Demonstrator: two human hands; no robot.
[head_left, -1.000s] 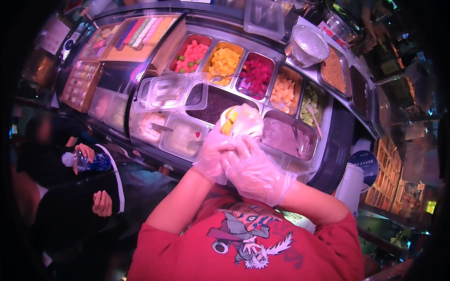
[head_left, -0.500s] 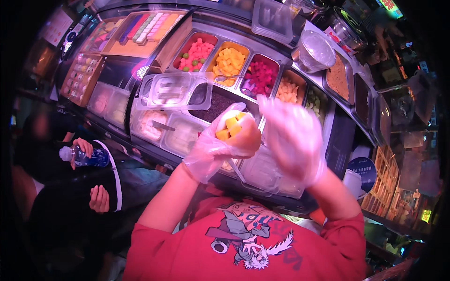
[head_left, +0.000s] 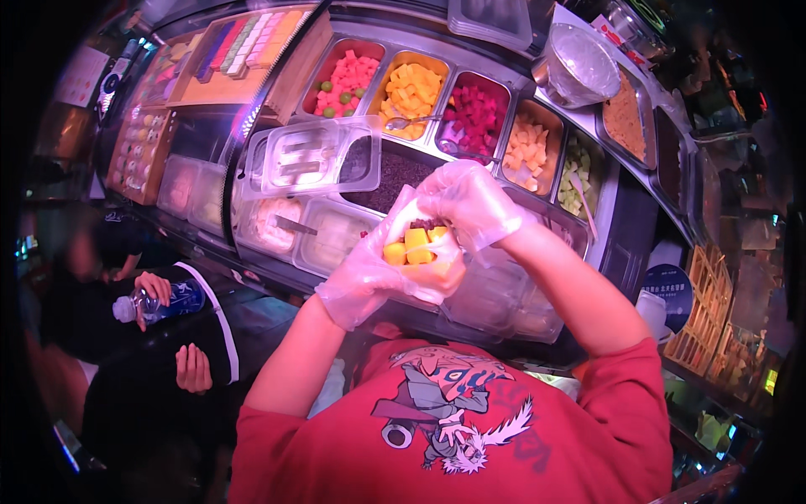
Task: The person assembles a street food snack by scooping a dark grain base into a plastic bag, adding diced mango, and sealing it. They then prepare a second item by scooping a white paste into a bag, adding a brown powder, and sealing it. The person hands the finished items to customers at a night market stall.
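Observation:
Both my hands wear clear plastic gloves. Cupped in my left hand (head_left: 361,265) is a soft yellow-orange wrapper (head_left: 437,281), its open side turned upward. Yellow mango cubes (head_left: 416,245) lie in it with white cream, and some dark grainy filling (head_left: 426,224) shows at their far side. My right hand (head_left: 470,202) is closed, fingertips bent down at the wrapper's far edge; what they pinch is hidden. Just beyond the hands is a pan of dark grainy filling (head_left: 399,172), partly covered by a clear plastic lid (head_left: 361,130).
Metal pans hold pink fruit cubes (head_left: 353,71), mango (head_left: 411,88), magenta fruit (head_left: 476,118), orange cubes (head_left: 529,149) and green cubes (head_left: 578,176). Nearer stand clear tubs (head_left: 327,239), one with a spatula (head_left: 295,226). At left another person holds a bottle (head_left: 164,302).
My right hand has moved left from beside the wrapper to its far edge, fingertips now bent down there. The wrapper has come slightly nearer, and dark filling now shows behind the mango.

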